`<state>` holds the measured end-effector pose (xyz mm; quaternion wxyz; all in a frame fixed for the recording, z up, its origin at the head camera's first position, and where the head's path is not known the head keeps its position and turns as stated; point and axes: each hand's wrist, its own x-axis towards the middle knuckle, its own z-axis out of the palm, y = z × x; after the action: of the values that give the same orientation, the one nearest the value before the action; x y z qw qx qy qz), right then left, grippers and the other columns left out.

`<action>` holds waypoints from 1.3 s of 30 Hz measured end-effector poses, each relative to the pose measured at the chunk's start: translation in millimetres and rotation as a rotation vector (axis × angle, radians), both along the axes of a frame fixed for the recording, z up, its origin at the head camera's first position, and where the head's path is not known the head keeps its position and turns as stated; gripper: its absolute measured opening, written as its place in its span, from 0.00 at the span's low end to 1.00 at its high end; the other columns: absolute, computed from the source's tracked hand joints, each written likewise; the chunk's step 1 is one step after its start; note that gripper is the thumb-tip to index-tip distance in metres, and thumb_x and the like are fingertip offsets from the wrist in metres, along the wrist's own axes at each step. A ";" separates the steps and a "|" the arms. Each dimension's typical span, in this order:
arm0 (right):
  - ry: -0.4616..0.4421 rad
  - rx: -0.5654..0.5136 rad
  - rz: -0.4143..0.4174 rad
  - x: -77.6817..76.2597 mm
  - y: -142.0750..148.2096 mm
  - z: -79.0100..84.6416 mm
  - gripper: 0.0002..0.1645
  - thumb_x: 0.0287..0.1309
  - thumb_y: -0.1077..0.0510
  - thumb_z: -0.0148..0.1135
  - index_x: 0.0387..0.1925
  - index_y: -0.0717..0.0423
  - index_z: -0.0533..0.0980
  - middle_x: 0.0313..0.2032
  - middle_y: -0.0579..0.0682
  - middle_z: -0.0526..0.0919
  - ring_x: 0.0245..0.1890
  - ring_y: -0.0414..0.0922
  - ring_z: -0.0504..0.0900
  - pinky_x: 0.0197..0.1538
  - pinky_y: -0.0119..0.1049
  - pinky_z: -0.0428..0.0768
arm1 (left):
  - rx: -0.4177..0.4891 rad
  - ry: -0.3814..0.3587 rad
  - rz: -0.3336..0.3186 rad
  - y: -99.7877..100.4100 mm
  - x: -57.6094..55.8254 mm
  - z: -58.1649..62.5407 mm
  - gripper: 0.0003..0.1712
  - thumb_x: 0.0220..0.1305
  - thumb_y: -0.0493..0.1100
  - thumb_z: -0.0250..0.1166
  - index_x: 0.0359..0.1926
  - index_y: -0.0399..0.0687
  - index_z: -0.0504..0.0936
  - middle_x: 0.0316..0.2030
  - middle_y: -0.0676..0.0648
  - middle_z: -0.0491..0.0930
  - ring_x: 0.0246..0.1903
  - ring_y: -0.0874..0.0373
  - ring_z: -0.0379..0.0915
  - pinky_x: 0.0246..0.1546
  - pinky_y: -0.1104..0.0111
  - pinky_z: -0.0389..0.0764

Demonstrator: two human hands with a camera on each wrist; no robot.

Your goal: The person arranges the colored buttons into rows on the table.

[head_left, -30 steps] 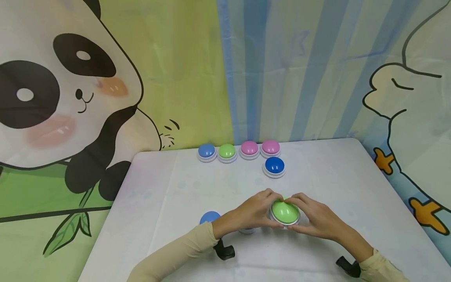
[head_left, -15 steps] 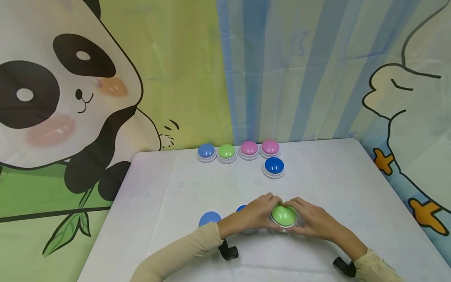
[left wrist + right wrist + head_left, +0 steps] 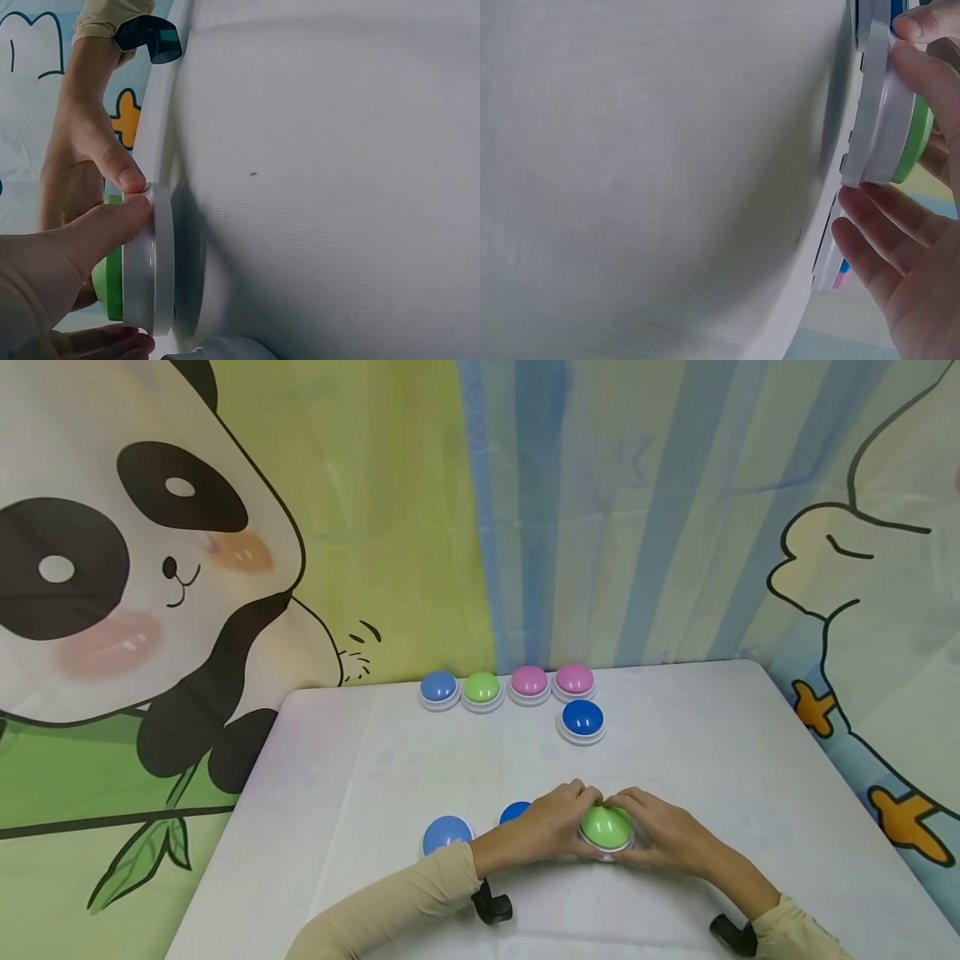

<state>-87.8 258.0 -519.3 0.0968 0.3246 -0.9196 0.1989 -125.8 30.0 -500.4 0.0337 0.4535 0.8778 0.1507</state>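
Note:
A green dome push button (image 3: pixel 606 828) with a round white base is held between both hands in the head view. On its left side, my left hand (image 3: pixel 555 820) grips the rim, thumb along the near edge and fingers curving behind. My right hand (image 3: pixel 663 831) holds the opposite side the same way. Both wrist views show the white base (image 3: pixel 150 262) just over the white cloth, a shadow beneath it. The two thumbs meet at the base's edge. Partly hidden behind my left hand is a dark blue button (image 3: pixel 513 811).
A lighter blue button (image 3: pixel 447 834) sits left of my left forearm. Along the far edge stand a blue button (image 3: pixel 438 686), a green button (image 3: pixel 482 688) and two pink buttons (image 3: pixel 529 681), with a dark blue button (image 3: pixel 582 718) just in front. Printed curtains hang behind the table (image 3: pixel 360 893).
Both hands have brought the green push button slightly nearer and lower. My left forearm has shifted right, so the dark blue button behind it has come partly into sight.

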 end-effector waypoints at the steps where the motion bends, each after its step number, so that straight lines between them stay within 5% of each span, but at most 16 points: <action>1: 0.002 0.005 0.001 0.1 -0.1 -0.8 0.41 0.41 0.34 0.74 0.55 0.45 0.74 0.49 0.37 0.77 0.46 0.35 0.80 0.43 0.34 0.84 | -0.003 0.003 0.001 0.3 0.3 -0.8 0.40 0.50 0.66 0.71 0.57 0.51 0.71 0.43 0.53 0.74 0.39 0.69 0.69 0.37 0.86 0.71; 14: 0.031 0.128 -0.010 0.0 -2.2 -0.1 0.43 0.45 0.31 0.69 0.56 0.51 0.72 0.49 0.43 0.78 0.44 0.38 0.81 0.44 0.37 0.84 | -0.111 0.101 0.017 3.2 -0.3 -1.3 0.40 0.50 0.68 0.70 0.58 0.54 0.69 0.43 0.55 0.73 0.39 0.67 0.70 0.31 0.83 0.72; 23: -0.066 0.159 -0.024 1.7 2.4 17.3 0.48 0.46 0.27 0.64 0.62 0.52 0.69 0.54 0.48 0.78 0.50 0.45 0.82 0.45 0.42 0.85 | -0.117 -0.014 0.032 -4.6 -12.1 18.3 0.39 0.53 0.68 0.67 0.60 0.54 0.72 0.52 0.53 0.76 0.48 0.63 0.73 0.39 0.79 0.78; 27: -0.097 0.100 -0.075 -15.0 8.6 35.9 0.43 0.52 0.35 0.66 0.64 0.51 0.68 0.57 0.53 0.77 0.55 0.52 0.80 0.47 0.48 0.85 | -0.067 -0.084 0.096 -8.8 -39.1 27.7 0.37 0.58 0.66 0.64 0.63 0.53 0.70 0.56 0.50 0.75 0.53 0.60 0.73 0.46 0.73 0.80; 32: -0.161 -0.001 -0.141 -64.1 9.9 53.8 0.42 0.56 0.44 0.68 0.67 0.55 0.64 0.61 0.59 0.74 0.60 0.58 0.75 0.54 0.57 0.80 | 0.033 -0.088 0.206 -3.8 -90.7 39.1 0.34 0.62 0.58 0.65 0.64 0.48 0.69 0.58 0.46 0.74 0.55 0.56 0.72 0.55 0.68 0.79; 35: -0.193 -0.046 -0.158 -94.8 4.1 49.6 0.42 0.54 0.48 0.70 0.67 0.57 0.64 0.62 0.64 0.71 0.62 0.61 0.71 0.57 0.61 0.77 | 0.070 -0.093 0.253 0.4 -114.0 32.8 0.33 0.62 0.54 0.66 0.64 0.46 0.69 0.58 0.45 0.74 0.55 0.56 0.72 0.56 0.68 0.79; 39: -0.250 -0.048 -0.167 -122.9 -4.5 31.7 0.42 0.53 0.50 0.71 0.67 0.56 0.65 0.63 0.66 0.69 0.63 0.64 0.70 0.59 0.63 0.74 | 0.085 -0.149 0.279 3.3 -128.7 16.6 0.35 0.61 0.52 0.67 0.65 0.45 0.67 0.58 0.44 0.74 0.56 0.56 0.73 0.55 0.69 0.79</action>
<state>-210.7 253.4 -487.6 0.0055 0.2175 -0.9433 0.2508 -254.4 33.3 -483.8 0.0582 0.3160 0.9201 0.2238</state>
